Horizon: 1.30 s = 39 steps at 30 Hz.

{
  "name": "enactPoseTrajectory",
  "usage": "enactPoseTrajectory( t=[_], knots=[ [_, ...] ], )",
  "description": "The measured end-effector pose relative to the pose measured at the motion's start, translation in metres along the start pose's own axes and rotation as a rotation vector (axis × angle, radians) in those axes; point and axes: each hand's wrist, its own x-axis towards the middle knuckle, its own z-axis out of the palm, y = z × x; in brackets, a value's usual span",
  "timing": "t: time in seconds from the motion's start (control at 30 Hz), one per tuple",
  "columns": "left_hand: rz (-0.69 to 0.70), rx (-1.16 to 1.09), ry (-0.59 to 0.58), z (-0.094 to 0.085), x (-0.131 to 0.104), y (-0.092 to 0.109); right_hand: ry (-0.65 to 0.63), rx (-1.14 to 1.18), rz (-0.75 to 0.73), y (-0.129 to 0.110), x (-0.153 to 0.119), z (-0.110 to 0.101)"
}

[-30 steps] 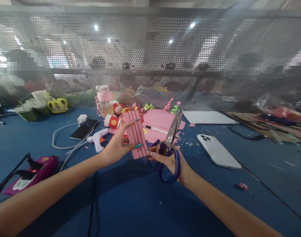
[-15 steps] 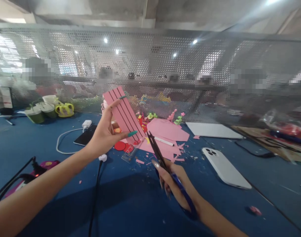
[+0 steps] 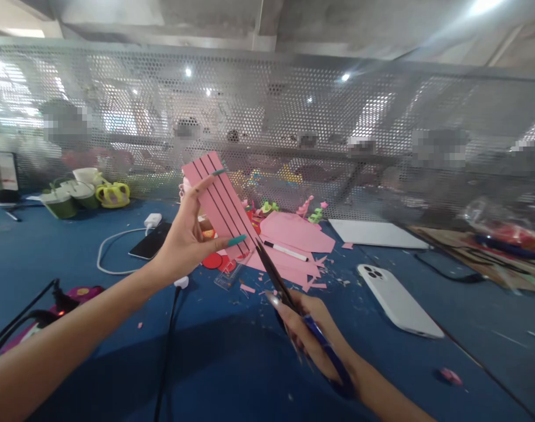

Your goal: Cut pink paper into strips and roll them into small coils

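Pinched between the thumb and fingers of my left hand (image 3: 186, 234), a pink paper piece (image 3: 223, 202) with several dark parallel lines is held up, tilted, above the table. My right hand (image 3: 313, 328) is closed on scissors (image 3: 272, 271) with blue handles and dark blades. The blade tips are at the lower right corner of the paper, near my left thumb. Behind lie pink paper sheets (image 3: 293, 231), a white marker (image 3: 287, 251), a red paper circle (image 3: 213, 261) and a clear ruler (image 3: 227, 276).
A white phone (image 3: 399, 302) lies to the right, near a white flat board (image 3: 377, 233). A dark phone (image 3: 150, 241) with a charger (image 3: 153, 221) and a purple power strip (image 3: 58, 310) are on the left. Behind the table stands a perforated metal screen (image 3: 267, 129). Pink scraps (image 3: 248, 288) litter the middle.
The scissors have moved slightly left to the paper's corner, and their blades have come closer together. My left hand keeps its hold on the paper, almost still.
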Motion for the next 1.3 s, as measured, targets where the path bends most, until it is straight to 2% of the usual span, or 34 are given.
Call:
enactPoseTrajectory(
  t=[0.27, 0.5, 0.6, 0.83, 1.17, 1.23, 1.3],
  knots=[
    [0.023, -0.014, -0.008, 0.003, -0.0012, -0.0015, -0.01, 0.019, -0.007, -0.0016, 0.0003, -0.0001],
    [-0.06, -0.048, 0.002, 0.0028, -0.0021, 0.0033, -0.013, 0.028, 0.01, -0.0006, 0.0009, -0.0002],
    [-0.075, -0.069, 0.001, 0.0031, -0.0027, 0.004, -0.001, 0.005, -0.025, 0.0016, 0.0017, -0.0006],
    [-0.037, -0.053, -0.006, 0.0027, -0.0025, 0.0019, 0.016, -0.01, -0.017, 0.0021, 0.0015, 0.0004],
    [-0.083, -0.072, 0.001, 0.0072, -0.0037, 0.0069, 0.016, 0.001, -0.014, 0.0002, 0.0007, 0.0011],
    [-0.076, -0.085, 0.008, 0.0066, -0.0034, 0.0068, -0.003, -0.031, -0.013, 0.0025, 0.0022, -0.0002],
    [-0.077, -0.1, 0.03, 0.0057, -0.0029, 0.006, 0.05, -0.15, -0.038, 0.0059, 0.0059, -0.0036]
  ],
)
